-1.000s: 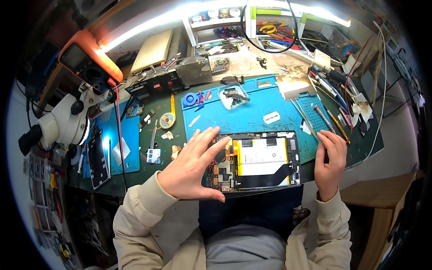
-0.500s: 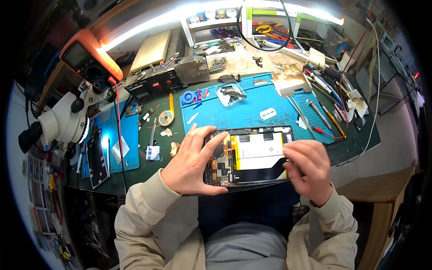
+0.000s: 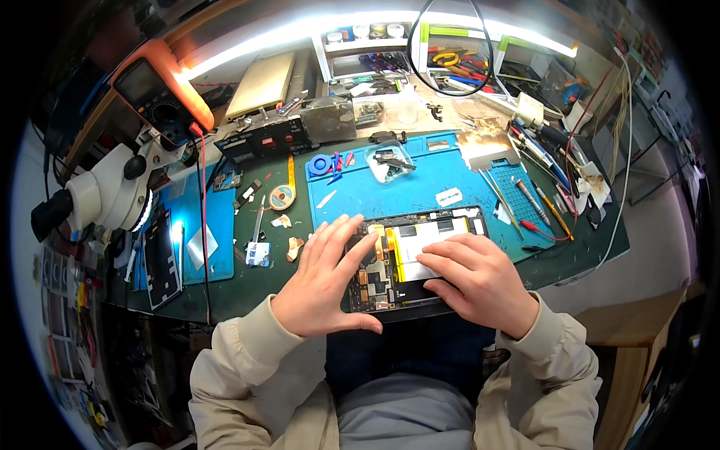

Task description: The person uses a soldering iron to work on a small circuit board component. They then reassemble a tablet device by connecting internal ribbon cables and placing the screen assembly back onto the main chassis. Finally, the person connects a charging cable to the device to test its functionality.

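A microscope [image 3: 101,189], orange multimeter [image 3: 166,91], opened tablet [image 3: 409,241] and hand tools [image 3: 532,198] at the bench [image 3: 574,244] show an electronics repair workshop.

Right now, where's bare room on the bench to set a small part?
Central blue mat: between the clear plastic box, razor blade and opened tablet; also right of the box, short of the scorched metal plate. Crowded: right end, tools around the red clip; left, around the microscope.

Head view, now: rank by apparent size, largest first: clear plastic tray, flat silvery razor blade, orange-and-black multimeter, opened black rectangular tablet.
1. Tablet, partly covered by the right hand
2. Multimeter
3. Tray
4. Razor blade
Order as seen in this view; true sizes may differ.
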